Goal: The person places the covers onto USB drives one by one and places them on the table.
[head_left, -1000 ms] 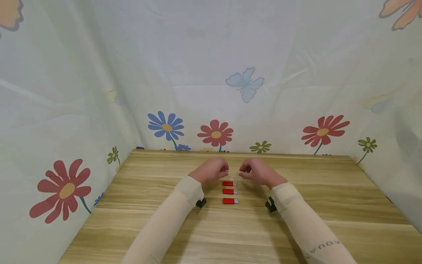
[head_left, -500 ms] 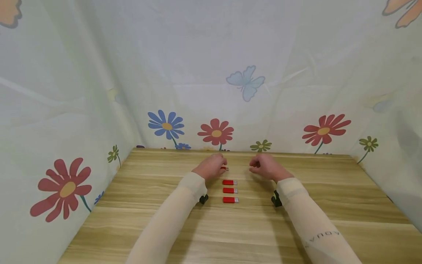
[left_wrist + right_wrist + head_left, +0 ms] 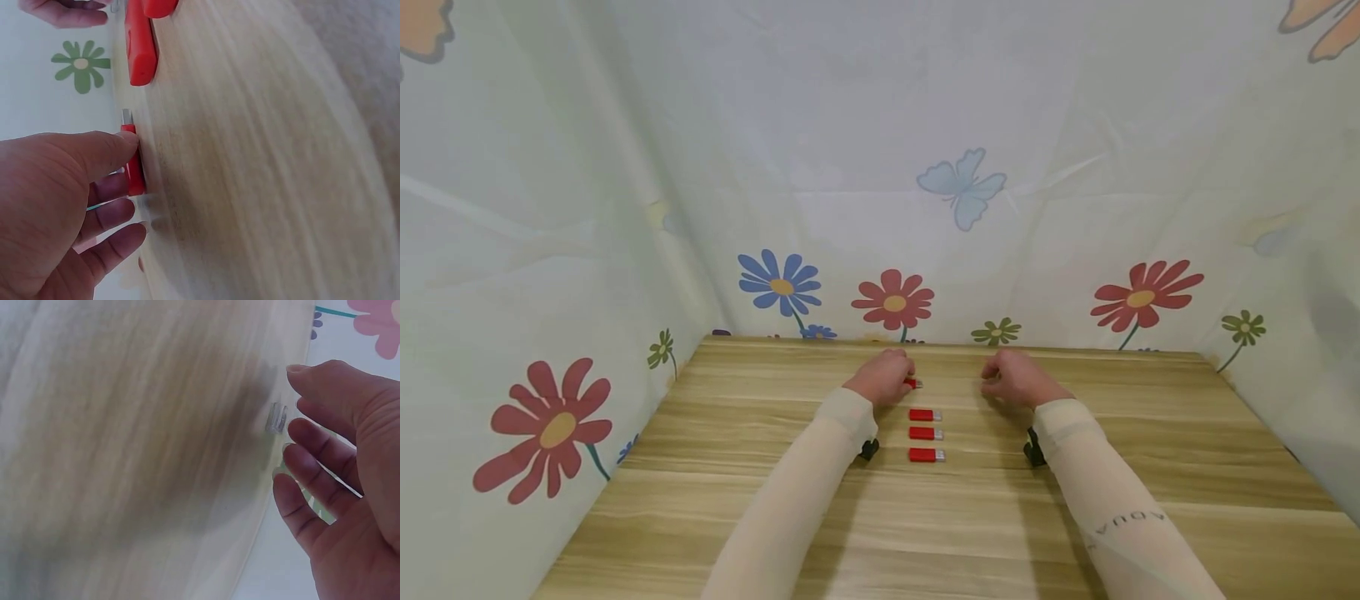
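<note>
My left hand (image 3: pixel 882 377) pinches a red USB stick (image 3: pixel 134 169) between thumb and forefinger, close to the tabletop at the far side. Its bare metal plug (image 3: pixel 127 117) points right, toward my other hand. To the right, my right hand (image 3: pixel 1018 381) hovers by the table with loosely bent fingers. Beside its fingertips in the right wrist view lies a small clear plastic cap (image 3: pixel 276 417), apart from them. Three more red USB sticks form a column nearer me: the far one (image 3: pixel 925 415), the middle one (image 3: pixel 926 433) and the near one (image 3: pixel 927 455), plugs all to the right.
The wood-grain table (image 3: pixel 925 533) meets a white curtain (image 3: pixel 820 142) printed with flowers and a butterfly at the back and sides. A dark wrist mount sits under each sleeve cuff.
My right hand has moved right, away from the left, and its fingers have loosened. The red stick in my left hand, hidden at first, now shows at the fingertips.
</note>
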A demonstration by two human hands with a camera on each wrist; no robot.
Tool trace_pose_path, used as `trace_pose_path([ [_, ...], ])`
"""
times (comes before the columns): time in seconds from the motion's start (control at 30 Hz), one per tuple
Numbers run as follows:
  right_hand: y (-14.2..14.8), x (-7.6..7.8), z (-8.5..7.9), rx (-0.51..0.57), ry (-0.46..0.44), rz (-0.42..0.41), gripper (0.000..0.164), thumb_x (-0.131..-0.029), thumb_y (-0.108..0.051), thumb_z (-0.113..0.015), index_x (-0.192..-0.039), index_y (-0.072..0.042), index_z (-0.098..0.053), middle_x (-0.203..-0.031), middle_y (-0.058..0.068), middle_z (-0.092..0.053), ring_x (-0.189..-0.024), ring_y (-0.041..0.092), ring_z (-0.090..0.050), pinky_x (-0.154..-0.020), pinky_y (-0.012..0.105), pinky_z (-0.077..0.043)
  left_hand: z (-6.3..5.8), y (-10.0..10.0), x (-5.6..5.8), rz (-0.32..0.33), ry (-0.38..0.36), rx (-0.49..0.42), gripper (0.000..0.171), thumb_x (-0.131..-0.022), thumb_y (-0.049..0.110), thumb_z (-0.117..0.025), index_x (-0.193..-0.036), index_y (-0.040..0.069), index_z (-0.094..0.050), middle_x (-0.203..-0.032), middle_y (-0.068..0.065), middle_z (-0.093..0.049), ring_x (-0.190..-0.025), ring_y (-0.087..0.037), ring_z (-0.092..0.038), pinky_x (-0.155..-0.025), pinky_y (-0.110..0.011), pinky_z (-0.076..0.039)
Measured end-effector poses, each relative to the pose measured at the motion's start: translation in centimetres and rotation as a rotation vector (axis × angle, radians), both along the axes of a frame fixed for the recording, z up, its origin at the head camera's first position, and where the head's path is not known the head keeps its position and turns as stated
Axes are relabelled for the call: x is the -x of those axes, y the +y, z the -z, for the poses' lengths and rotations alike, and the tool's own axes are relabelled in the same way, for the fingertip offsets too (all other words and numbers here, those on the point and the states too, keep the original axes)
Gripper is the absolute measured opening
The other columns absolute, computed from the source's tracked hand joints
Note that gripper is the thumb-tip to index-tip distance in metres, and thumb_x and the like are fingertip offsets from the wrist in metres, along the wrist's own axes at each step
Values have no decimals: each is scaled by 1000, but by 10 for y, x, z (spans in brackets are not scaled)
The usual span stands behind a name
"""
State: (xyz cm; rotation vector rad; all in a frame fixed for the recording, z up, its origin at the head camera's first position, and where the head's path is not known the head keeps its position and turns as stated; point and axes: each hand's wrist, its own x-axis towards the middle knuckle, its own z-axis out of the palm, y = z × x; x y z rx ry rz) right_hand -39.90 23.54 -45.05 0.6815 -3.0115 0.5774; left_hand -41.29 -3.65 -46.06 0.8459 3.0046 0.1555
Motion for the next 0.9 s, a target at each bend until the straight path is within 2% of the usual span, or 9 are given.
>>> trace_pose_path([
  [0.23, 9, 8, 5, -22, -13, 9, 19, -86, -13, -75, -100, -1, -77, -97, 12, -76, -92, 26, -70, -86, 47, -57, 0, -1, 1, -4, 3, -1, 19, -98, 23, -70, -113, 12, -73, -108, -2, -64, -95, -17, -56, -93, -30, -52],
  [0.43, 15, 13, 14, -40, -33, 23, 13, -88, -15, -74, -97, -7, -77, -93, 6, -74, -83, 18, -65, -80, 41, -57, -14, -2, -11, 8, 4, 0, 15, -98, 19, -70, -108, 10, -74, -106, -3, -66, -93, -17, -57, -93, -30, -53],
  [0.6, 14, 13, 14, -41, -45, 32, 6, -88, -14, -73, -91, -10, -76, -88, 3, -73, -77, 16, -62, -74, 39, -55, -22, -2, -19, 16, 14, -1, 9, -98, 17, -70, -98, 9, -74, -99, -3, -64, -88, -17, -55, -88, -29, -51],
  [0.73, 14, 11, 11, -34, -62, 44, 5, -88, -13, -72, -90, -10, -76, -86, 3, -72, -76, 16, -62, -73, 38, -55, -21, -2, -19, 25, 23, -2, 9, -98, 17, -69, -96, 10, -73, -97, -3, -64, -87, -17, -53, -86, -28, -51],
  [0.9, 13, 11, 11, -44, -68, 44, 5, -86, -12, -71, -88, -11, -76, -84, 2, -72, -75, 15, -62, -71, 36, -55, -19, -3, -17, 22, 17, -5, 10, -98, 18, -69, -99, 9, -74, -99, -3, -65, -89, -17, -54, -90, -28, -52],
])
